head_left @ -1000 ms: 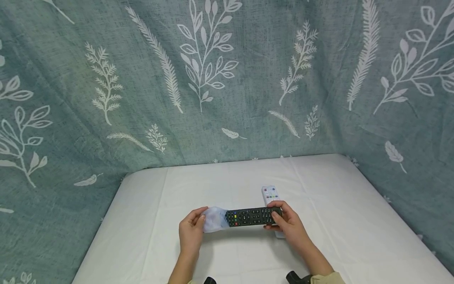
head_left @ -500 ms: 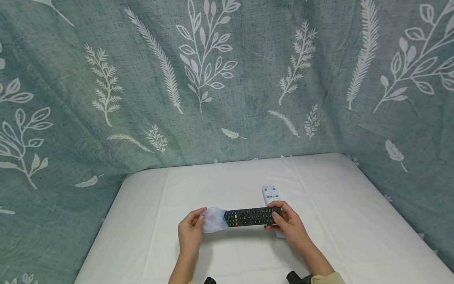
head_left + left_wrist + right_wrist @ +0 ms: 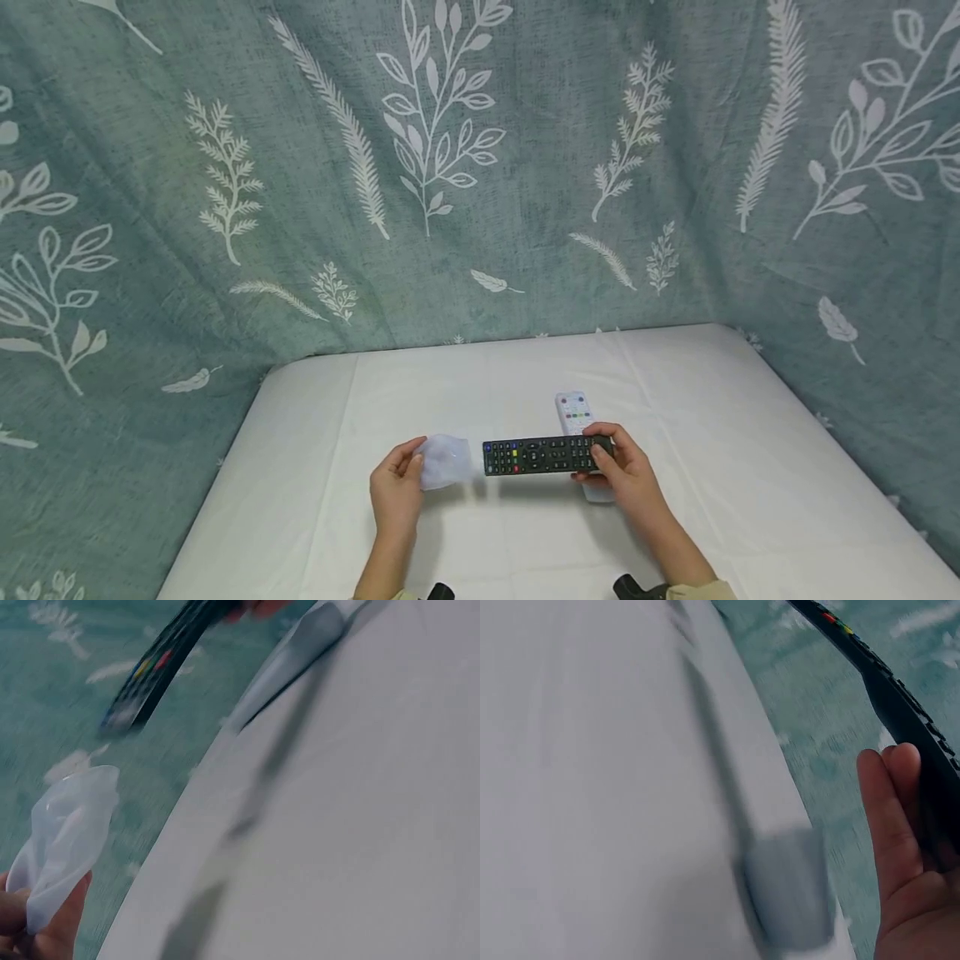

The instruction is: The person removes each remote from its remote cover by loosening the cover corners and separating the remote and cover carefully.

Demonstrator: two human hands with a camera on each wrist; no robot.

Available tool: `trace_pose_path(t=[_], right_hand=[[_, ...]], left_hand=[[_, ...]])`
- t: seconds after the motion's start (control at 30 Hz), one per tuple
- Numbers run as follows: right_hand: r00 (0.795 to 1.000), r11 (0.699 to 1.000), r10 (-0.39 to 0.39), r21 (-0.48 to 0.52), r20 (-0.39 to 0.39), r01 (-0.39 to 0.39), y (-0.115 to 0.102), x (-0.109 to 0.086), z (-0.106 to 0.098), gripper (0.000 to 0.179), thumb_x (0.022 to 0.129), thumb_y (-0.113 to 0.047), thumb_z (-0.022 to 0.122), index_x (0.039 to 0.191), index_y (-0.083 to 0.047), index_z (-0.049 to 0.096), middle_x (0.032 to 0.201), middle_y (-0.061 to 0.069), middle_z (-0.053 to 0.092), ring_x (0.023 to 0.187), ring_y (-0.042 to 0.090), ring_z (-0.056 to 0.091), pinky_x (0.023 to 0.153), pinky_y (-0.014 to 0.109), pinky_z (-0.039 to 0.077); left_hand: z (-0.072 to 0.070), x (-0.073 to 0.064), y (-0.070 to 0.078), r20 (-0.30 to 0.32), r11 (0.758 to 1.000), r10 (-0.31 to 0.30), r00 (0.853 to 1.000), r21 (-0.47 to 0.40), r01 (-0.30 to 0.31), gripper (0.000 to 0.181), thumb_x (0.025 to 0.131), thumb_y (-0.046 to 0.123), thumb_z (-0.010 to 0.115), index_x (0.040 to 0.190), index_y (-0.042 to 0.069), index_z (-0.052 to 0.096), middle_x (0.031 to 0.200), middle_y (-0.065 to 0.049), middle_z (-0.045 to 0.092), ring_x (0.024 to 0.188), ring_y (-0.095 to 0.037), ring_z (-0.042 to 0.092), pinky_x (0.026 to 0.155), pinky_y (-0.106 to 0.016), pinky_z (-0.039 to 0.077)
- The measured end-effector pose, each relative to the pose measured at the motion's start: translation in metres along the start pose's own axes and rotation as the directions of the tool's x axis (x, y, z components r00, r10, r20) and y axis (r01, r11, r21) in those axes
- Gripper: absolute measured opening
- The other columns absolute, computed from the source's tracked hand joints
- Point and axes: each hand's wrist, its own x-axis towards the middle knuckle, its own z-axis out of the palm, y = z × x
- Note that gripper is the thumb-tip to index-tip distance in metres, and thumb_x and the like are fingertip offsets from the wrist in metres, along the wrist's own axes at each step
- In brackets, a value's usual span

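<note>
My left hand [image 3: 397, 487] pinches a translucent, limp plastic sleeve [image 3: 446, 461] between thumb and fingers. In the left wrist view the sleeve [image 3: 75, 825] looks soft and crumpled, its free end pointing toward the remote. My right hand [image 3: 626, 471] grips a black remote control [image 3: 536, 456] by its right end, thumb on the button face and fingers beneath. The remote lies level in the air, and a small gap parts its left end from the sleeve. Seen from the right wrist, the fingers [image 3: 889, 817] support the underside of the remote [image 3: 900, 705].
A white remote control [image 3: 573, 408] lies on the white-covered table [image 3: 337, 533], partly hidden behind the black remote and right hand. Behind the table hangs a green leaf-patterned curtain [image 3: 525, 275], which also runs along both sides.
The black remote's left end has come out of the plastic sleeve. My right hand has moved slightly right with the remote, and my left slightly left with the sleeve.
</note>
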Motion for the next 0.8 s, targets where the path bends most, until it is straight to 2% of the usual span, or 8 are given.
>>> trace_pose_path(t=[0.1, 0.17, 0.3, 0.47, 0.73, 0.8], right_hand=[[0.994, 0.999, 0.022, -0.033, -0.109, -0.026, 0.0, -0.003, -0.013, 0.031, 0.106, -0.016, 0.047, 0.132, 0.002, 0.045, 0.115, -0.003, 0.058, 0.083, 0.009, 0.071, 0.073, 0.028, 0.063], [0.989, 0.999, 0.028, -0.041, -0.145, -0.035, 0.0, -0.004, -0.018, 0.031, 0.107, -0.016, 0.046, 0.132, 0.001, 0.045, 0.116, -0.005, 0.055, 0.083, 0.008, 0.07, 0.073, 0.027, 0.062], [0.994, 0.999, 0.033, -0.019, -0.1, -0.035, 0.001, -0.004, -0.016, 0.035, 0.106, -0.019, 0.047, 0.133, 0.003, 0.042, 0.119, -0.005, 0.054, 0.087, 0.009, 0.071, 0.077, 0.03, 0.063], [0.994, 1.0, 0.027, -0.005, -0.109, -0.028, 0.0, -0.005, -0.011, 0.032, 0.106, -0.016, 0.048, 0.131, 0.003, 0.044, 0.115, -0.004, 0.057, 0.082, 0.011, 0.071, 0.075, 0.031, 0.063], [0.99, 0.999, 0.04, -0.016, -0.132, -0.043, 0.0, -0.005, -0.01, 0.032, 0.105, -0.016, 0.049, 0.131, 0.003, 0.045, 0.112, -0.006, 0.059, 0.079, 0.011, 0.071, 0.074, 0.029, 0.063], [0.99, 0.999, 0.042, -0.01, -0.134, -0.044, 0.001, -0.004, -0.01, 0.032, 0.105, -0.016, 0.049, 0.131, 0.003, 0.044, 0.111, -0.007, 0.06, 0.078, 0.011, 0.071, 0.073, 0.029, 0.063]], left_hand=[[-0.01, 0.005, -0.002, -0.062, 1.0, -0.031, 0.998, 0.004, 0.031, 0.025, 0.095, -0.003, 0.06, 0.112, 0.008, 0.075, 0.111, -0.018, 0.072, 0.085, -0.012, 0.063, 0.057, -0.015, 0.048], [-0.013, 0.007, -0.001, -0.06, 0.999, -0.042, 0.997, -0.006, 0.042, 0.026, 0.095, -0.001, 0.059, 0.114, 0.008, 0.074, 0.113, -0.018, 0.072, 0.085, -0.013, 0.063, 0.057, -0.016, 0.048], [-0.012, 0.006, 0.0, -0.013, 0.998, -0.05, 0.999, -0.023, 0.05, 0.026, 0.094, 0.002, 0.061, 0.115, 0.008, 0.074, 0.116, -0.018, 0.072, 0.08, -0.012, 0.06, 0.053, -0.018, 0.045], [-0.01, 0.004, 0.002, -0.039, 0.998, -0.057, 0.998, -0.029, 0.056, 0.024, 0.094, 0.003, 0.062, 0.114, 0.009, 0.075, 0.117, -0.02, 0.071, 0.077, -0.01, 0.058, 0.052, -0.017, 0.045], [-0.011, 0.003, 0.001, -0.04, 0.998, -0.059, 0.997, -0.013, 0.058, 0.025, 0.094, 0.005, 0.061, 0.116, 0.008, 0.073, 0.122, -0.021, 0.069, 0.094, -0.019, 0.063, 0.058, -0.018, 0.05], [-0.01, 0.003, 0.0, -0.036, 0.998, -0.06, 0.998, -0.014, 0.059, 0.025, 0.095, 0.006, 0.061, 0.116, 0.008, 0.073, 0.123, -0.02, 0.069, 0.102, -0.024, 0.064, 0.064, -0.017, 0.053]])
